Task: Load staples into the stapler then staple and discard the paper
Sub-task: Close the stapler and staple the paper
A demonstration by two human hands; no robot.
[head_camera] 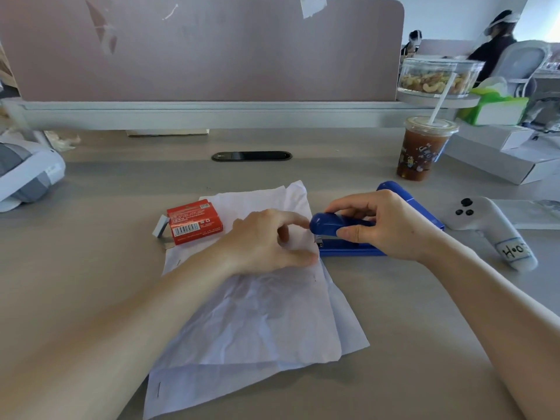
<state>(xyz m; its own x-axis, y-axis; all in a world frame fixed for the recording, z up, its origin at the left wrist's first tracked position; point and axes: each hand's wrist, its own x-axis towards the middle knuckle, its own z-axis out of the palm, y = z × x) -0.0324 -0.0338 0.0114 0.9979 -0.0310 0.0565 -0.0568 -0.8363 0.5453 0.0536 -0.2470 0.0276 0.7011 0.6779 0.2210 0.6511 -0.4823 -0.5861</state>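
Between right hand (391, 227) grip, stapler (328, 227) head overhangs paper (257, 313) edge.

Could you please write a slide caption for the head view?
Right hand presses blue stapler while left hand steadies crumpled paper.

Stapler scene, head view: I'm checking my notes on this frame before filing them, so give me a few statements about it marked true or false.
1. The right hand grips the blue stapler. True.
2. The left hand rests on the white paper beside the stapler's front end. True.
3. The red staple box lies to the right of the stapler. False: it lies to the left, at the paper's far left corner.
4. The iced drink cup has tipped over. False: it stands upright with a straw in it.
5. A white controller lies on the desk right of the stapler. True.
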